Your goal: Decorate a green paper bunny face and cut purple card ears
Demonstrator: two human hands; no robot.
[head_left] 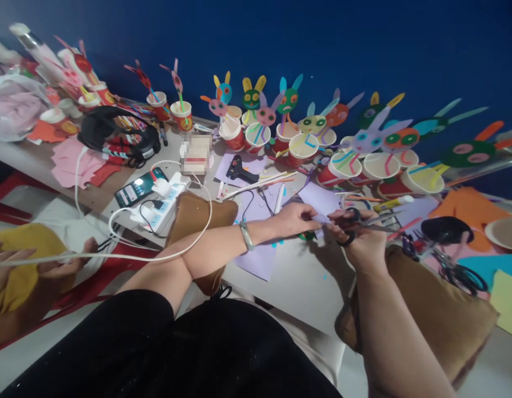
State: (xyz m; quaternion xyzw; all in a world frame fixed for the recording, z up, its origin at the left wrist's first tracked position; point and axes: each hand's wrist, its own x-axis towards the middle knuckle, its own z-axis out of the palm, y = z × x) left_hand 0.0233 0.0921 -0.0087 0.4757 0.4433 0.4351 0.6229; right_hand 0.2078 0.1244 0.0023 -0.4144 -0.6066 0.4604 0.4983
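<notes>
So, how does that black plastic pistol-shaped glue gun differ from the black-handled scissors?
The black pistol-shaped glue gun lies on a lilac paper sheet, while the black-handled scissors are held in the person's right hand. The glue gun has one thick grip; the scissors show a rounded finger loop. Both have black handles.

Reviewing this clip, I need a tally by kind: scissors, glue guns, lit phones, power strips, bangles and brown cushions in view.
Scissors: 1
Glue gun: 1
Lit phone: 1
Power strip: 1
Bangle: 1
Brown cushions: 2
Total: 7
</notes>
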